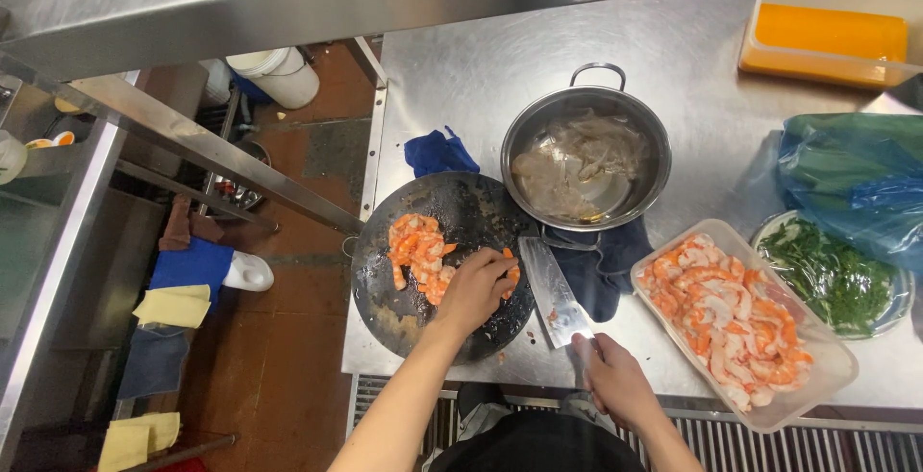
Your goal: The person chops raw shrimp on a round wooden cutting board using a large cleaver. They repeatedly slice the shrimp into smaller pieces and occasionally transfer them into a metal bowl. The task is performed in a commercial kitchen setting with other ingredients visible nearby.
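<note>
My left hand (476, 289) rests on a round dark chopping board (404, 313), fingers curled over pieces of cooked orange shrimp (416, 251) piled there. My right hand (615, 376) grips the handle of a steel cleaver (555, 291), whose blade lies flat and points up toward the board's right edge. A clear plastic tub of whole cooked shrimp (735, 323) stands just right of the cleaver.
A steel pot (586, 160) with pale liquid sits behind the board on dark blue cloths (437, 153). A bowl of green herbs (836, 275), a blue plastic bag (856, 179) and a yellow-filled tub (829, 35) stand at the right. The steel counter drops to a tiled floor at the left.
</note>
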